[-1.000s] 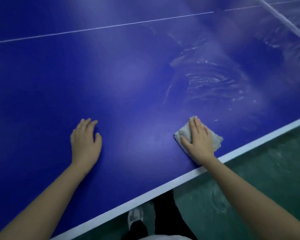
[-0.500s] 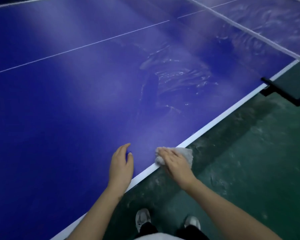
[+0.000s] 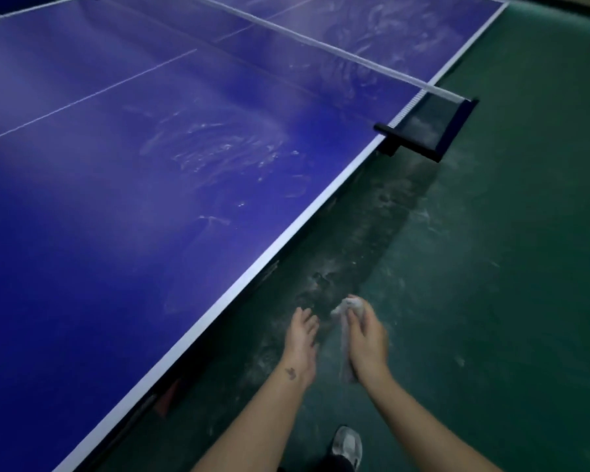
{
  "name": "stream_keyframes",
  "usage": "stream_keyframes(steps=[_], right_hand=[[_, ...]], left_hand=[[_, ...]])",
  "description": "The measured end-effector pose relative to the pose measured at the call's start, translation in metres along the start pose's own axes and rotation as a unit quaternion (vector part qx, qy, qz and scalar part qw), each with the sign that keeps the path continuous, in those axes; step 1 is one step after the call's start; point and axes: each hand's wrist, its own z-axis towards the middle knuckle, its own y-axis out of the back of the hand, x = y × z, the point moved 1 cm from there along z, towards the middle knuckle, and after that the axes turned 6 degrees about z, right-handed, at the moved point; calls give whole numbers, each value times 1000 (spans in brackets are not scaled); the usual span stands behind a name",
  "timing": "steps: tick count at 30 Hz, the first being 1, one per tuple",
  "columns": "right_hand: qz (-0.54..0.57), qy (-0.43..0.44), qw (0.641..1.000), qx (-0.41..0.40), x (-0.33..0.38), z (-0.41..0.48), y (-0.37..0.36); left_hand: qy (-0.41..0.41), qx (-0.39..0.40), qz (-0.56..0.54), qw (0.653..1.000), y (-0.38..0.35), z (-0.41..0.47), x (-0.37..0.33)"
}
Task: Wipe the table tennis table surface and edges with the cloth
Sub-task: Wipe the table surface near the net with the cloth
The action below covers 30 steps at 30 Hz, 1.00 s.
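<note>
We start at the fingers (image 3: 356, 316) of the right hand (image 3: 367, 338). They are curled round a pale grey, crumpled cloth (image 3: 349, 305) and grip it in a bunch that shows above the knuckles. A blurred tail of the fabric hangs down along the palm toward the wrist. The fingers (image 3: 305, 318) of the left hand (image 3: 300, 338) lie straight and close together and hold nothing. Their tips are near the cloth, but the blur keeps us from telling whether they touch it. We note a small dark mark (image 3: 290, 373) on the left wrist.

Both hands are in the air over the dark green floor (image 3: 508, 267), just beside the long side of the blue table tennis counter (image 3: 99, 216), and neither hand touches it. The cloth is therefore off the counter, held in the right hand above the floor.

Further out, we see the counter's white edge band (image 3: 286, 248) running diagonally from lower left to upper right. Pale swirling smears (image 3: 218, 148) mark the blue surface between the hands and the net, and more show on the far half. A thin white centre line (image 3: 92, 93) crosses the near half. The white-topped net (image 3: 338, 51) spans the counter near the top, and its black clamp (image 3: 423, 131) juts out past the edge over the floor. Below the edge the floor is scuffed with greyish patches. At the bottom, between the forearms, a grey-white shoe (image 3: 346, 444) stands on the floor.
</note>
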Motion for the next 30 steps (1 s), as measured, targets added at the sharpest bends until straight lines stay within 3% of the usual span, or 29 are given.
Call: stream_keyframes(steps=[1, 2, 4, 5, 6, 8, 11, 12, 14, 15, 16, 18, 20, 22, 23, 25, 26, 28, 30], right_hand=[[-38, 31, 999, 16, -2, -3, 11], [-66, 63, 992, 83, -9, -7, 14], [-97, 39, 972, 210, -23, -14, 24], [-104, 16, 974, 201, -28, -13, 35], [-122, -14, 982, 141, -32, -8, 48], [-132, 10, 989, 66, -33, -9, 61], [-138, 58, 962, 230, -38, -21, 53], [-120, 23, 967, 222, -44, -16, 57], [-149, -68, 979, 119, -58, 0, 71], [-150, -49, 984, 85, -53, 3, 72], [-104, -29, 990, 87, -49, 4, 71], [3, -27, 985, 171, -37, -3, 59], [-50, -53, 987, 146, -41, 7, 61], [-192, -84, 974, 88, -52, 26, 74], [-221, -32, 972, 68, -51, 29, 76], [-146, 81, 981, 97, -35, 23, 56], [-119, 105, 980, 123, -30, 17, 42], [-72, 56, 986, 136, -23, 17, 23], [36, -57, 991, 113, -12, 29, 16]], left_hand=[[7, -16, 3, 1000, -7, 4, 4], [21, -10, -13, 1000, -15, 3, 7], [55, 8, -17, 998, -31, 5, 17], [64, 4, 1, 998, -34, 8, 22], [69, 1, 18, 997, -36, 7, 24], [76, -20, 40, 996, -34, 15, 32], [105, -15, 53, 993, -46, 18, 42], [115, 2, 67, 991, -51, 18, 45], [113, 31, 77, 990, -52, 19, 52], [108, 22, 69, 991, -50, 19, 53], [108, 20, 56, 992, -49, 18, 54], [100, 61, 28, 993, -52, 17, 57], [111, 91, 37, 989, -56, 9, 57], [118, 94, 64, 986, -48, 8, 52], [114, 81, 69, 988, -41, 8, 50], [104, 69, 63, 990, -33, 6, 42], [106, 101, 41, 988, -32, 3, 39], [105, 138, 76, 982, -26, -2, 35], [96, 122, 170, 973, -1, -7, 22]])
